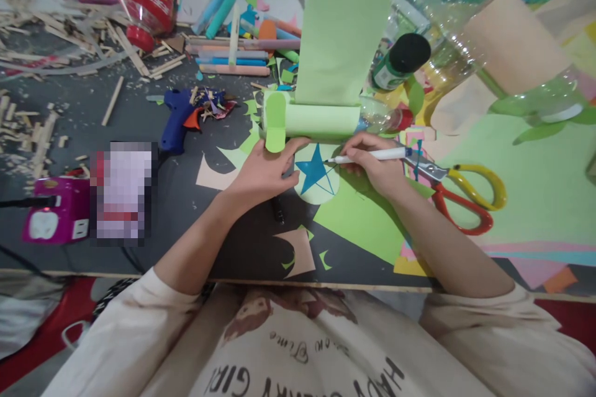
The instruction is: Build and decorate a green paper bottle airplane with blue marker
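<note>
A pale green paper circle (pixel 305 193) lies on the dark table in front of me, bearing a blue star (pixel 311 169). Most of the star is filled in blue; its lower right point is only outlined. My right hand (pixel 372 164) grips a white felt-tip pen (pixel 379 154), its tip at the star's right side. At the circle's left edge rests my left hand (pixel 265 170), thumb and forefinger apart, touching the paper. Just beyond both hands lies a plastic bottle (pixel 379 116) wrapped in green paper, with a large rounded green paper flap (pixel 344 31) standing up from it.
Yellow-and-red-handled scissors (pixel 465 195) lie right of my right hand, over paper sheets. A blue glue gun (pixel 177 118), a purple box (pixel 58 211) with a cable, and wood sticks (pixel 41 142) are leftward. Markers (pixel 233 62) and a dark-capped green bottle (pixel 403 59) stand farther back.
</note>
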A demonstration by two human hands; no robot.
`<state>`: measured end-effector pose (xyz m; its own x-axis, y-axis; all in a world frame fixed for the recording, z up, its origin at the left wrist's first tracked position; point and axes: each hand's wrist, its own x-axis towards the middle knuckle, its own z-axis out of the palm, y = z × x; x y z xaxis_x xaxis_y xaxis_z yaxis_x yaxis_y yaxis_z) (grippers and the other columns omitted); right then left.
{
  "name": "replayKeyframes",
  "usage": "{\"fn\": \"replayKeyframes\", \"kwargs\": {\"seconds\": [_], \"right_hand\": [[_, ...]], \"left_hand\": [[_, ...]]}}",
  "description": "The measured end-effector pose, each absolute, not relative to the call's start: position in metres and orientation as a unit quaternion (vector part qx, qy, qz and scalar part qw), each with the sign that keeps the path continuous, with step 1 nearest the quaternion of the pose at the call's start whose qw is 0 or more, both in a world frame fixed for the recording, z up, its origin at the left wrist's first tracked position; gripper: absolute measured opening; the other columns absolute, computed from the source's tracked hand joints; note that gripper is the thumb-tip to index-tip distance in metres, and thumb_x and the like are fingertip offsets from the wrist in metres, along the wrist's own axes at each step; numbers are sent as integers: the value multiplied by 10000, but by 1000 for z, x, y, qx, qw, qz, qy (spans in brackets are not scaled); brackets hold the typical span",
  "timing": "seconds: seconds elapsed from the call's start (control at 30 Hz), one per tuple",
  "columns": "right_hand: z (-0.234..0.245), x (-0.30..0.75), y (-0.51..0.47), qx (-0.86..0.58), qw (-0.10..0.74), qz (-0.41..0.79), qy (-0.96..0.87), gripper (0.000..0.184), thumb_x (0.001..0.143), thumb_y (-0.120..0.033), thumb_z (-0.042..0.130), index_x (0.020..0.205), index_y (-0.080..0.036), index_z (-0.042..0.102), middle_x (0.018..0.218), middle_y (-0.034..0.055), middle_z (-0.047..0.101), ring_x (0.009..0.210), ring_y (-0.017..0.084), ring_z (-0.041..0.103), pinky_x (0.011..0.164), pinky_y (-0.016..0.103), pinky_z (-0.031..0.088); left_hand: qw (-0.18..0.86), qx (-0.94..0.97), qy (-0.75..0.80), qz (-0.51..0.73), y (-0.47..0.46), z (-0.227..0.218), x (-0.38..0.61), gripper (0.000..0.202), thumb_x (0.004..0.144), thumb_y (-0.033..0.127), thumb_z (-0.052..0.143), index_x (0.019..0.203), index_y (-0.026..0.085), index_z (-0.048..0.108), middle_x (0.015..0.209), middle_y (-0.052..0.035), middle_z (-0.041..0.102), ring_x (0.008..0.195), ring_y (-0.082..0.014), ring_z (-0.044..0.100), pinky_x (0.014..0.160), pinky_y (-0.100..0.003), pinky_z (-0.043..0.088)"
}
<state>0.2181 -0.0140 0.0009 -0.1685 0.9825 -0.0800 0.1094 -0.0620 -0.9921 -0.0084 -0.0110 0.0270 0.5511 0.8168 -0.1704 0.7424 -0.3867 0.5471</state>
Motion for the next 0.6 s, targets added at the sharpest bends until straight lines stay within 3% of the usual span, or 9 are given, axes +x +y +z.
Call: {"fn": "replayKeyframes", "kwargs": {"seconds": [0.3,0.43,0.6], "right_hand": [[6,217,-11,-494,398,567,-526,132,763,-295,710,679,-207,657,607,-21,660,500,95,569,477,219,478],[8,214,-14,-487,395,588,-510,188,757,-378,745,702,-212,675,658,0,702,588,133,659,571,262,571],[8,215,-15,-476,389,602,-510,268,751,-449,774,717,-204,672,675,7,709,604,137,680,580,265,592]], "left_hand": [[288,832,473,34,-11,29,-7,561,852,185,476,1412,197,456,667,41,476,619,-143,472,748,-254,403],[286,835,468,45,-11,29,-9,555,855,211,477,1410,199,455,688,34,506,627,-142,483,755,-257,417],[282,834,473,47,-12,27,-9,530,874,215,458,1404,197,463,677,31,499,621,-152,488,747,-266,427]]}}
